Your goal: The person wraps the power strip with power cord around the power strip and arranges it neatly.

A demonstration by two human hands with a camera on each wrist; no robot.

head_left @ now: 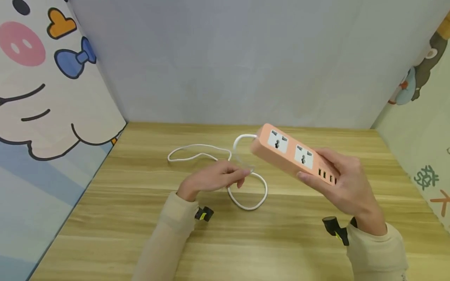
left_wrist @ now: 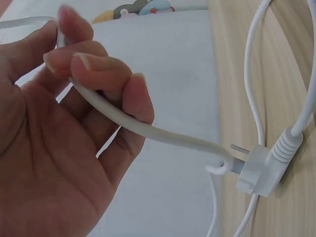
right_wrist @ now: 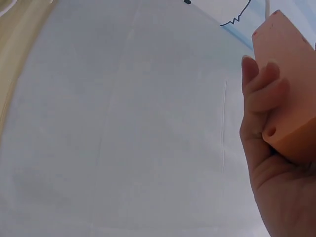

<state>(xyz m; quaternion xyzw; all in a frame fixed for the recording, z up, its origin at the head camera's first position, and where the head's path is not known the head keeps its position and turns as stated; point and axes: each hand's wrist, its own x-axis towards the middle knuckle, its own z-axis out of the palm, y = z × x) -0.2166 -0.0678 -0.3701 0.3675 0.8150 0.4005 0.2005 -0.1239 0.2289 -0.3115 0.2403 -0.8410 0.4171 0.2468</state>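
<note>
A peach-coloured power strip [head_left: 290,154] with white socket faces and several USB ports is held up, tilted, above the table. My right hand [head_left: 346,181] grips its near end; in the right wrist view the fingers [right_wrist: 266,91] wrap its underside. From its far end runs a white power cord [head_left: 246,136]. My left hand [head_left: 216,175] holds the cord, which passes through its curled fingers in the left wrist view. The cord's white plug [left_wrist: 264,170] lies by the wooden surface in that view, with metal pins showing. In the head view the plug is hidden.
Loops of the cord [head_left: 198,145] spread over the wooden table [head_left: 246,242] around my left hand. A plain pale wall [head_left: 246,62] stands behind the table. Panels with cartoon pictures flank it left [head_left: 52,97] and right [head_left: 422,148].
</note>
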